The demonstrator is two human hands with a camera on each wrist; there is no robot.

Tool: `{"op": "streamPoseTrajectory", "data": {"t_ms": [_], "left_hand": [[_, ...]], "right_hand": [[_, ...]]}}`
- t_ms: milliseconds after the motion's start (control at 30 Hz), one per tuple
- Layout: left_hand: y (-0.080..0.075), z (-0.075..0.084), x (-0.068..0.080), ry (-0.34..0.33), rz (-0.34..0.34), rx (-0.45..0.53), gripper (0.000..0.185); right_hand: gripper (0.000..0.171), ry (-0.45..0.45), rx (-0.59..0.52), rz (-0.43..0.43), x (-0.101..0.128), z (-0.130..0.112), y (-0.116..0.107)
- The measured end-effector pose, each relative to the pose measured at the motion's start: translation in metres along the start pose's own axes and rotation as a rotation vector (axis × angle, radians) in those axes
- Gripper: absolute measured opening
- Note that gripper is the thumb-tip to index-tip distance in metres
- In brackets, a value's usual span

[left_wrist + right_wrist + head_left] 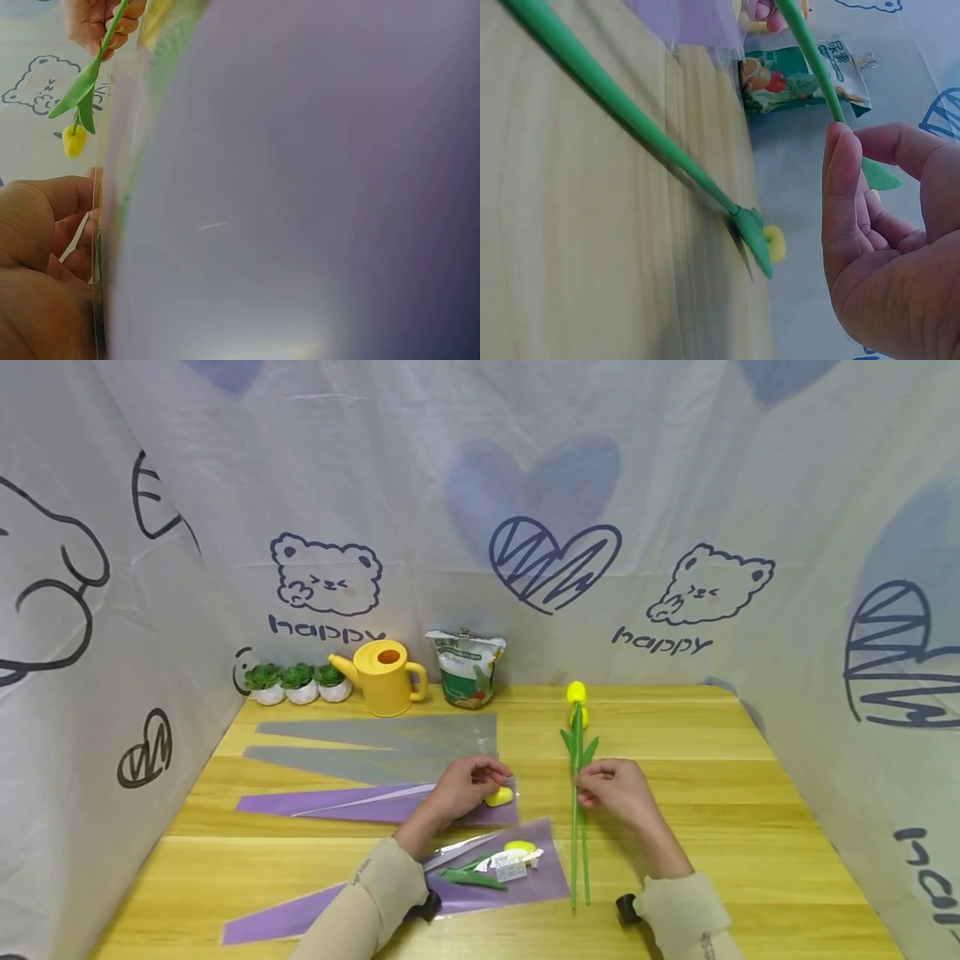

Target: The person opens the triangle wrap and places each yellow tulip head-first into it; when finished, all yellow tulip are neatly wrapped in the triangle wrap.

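Observation:
My right hand (618,789) pinches the green stem of a yellow artificial tulip (576,693), raised off the table. A second tulip (622,101) lies on the wood below it. On the left, my left hand (467,789) is over a purple clear-fronted flower sleeve (330,806), its fingers bent beside a yellow tulip head (498,796) there. What its fingertips touch is hidden. Nearer me, another purple sleeve (543,872) has a tulip (472,878) inside and a small white label on it; its film fills much of the left wrist view.
Two grey sleeves (390,732) lie flat behind the purple ones. Along the back edge stand several small potted succulents (298,681), a yellow watering can (386,685) and a clipped green-and-white bag (467,672). Printed cloth (420,485) encloses the table's back and sides.

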State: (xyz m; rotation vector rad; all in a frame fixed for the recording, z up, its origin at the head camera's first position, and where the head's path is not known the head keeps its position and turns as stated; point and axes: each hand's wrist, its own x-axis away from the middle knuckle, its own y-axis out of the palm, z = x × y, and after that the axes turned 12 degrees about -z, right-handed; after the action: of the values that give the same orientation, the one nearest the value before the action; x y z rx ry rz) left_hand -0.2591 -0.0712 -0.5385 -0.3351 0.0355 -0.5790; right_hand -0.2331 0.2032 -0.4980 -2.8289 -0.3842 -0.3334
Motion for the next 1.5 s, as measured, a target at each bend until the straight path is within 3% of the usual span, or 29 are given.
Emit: {"op": "streamPoseTrajectory", "data": {"t_ms": [433,967,1167,1500], "left_hand": [[0.0,0.001,0.003,-0.016,0.003,-0.021,0.02],[0.001,0.005,0.005,0.02,0.026,-0.043,0.017],[-0.011,0.008,0.003,0.018,0.066,-0.073,0.016],[-0.044,0.014,-0.009,0.032,0.14,-0.115,0.021]], "right_hand": [[0.02,-0.003,-0.009,0.01,0.001,-0.001,0.003],[0.023,-0.06,-0.004,0.011,0.002,-0.004,0.002],[0.022,-0.068,-0.005,0.004,0.002,-0.006,0.002],[0.023,-0.084,-0.011,0.002,-0.001,-0.007,0.002]]}}
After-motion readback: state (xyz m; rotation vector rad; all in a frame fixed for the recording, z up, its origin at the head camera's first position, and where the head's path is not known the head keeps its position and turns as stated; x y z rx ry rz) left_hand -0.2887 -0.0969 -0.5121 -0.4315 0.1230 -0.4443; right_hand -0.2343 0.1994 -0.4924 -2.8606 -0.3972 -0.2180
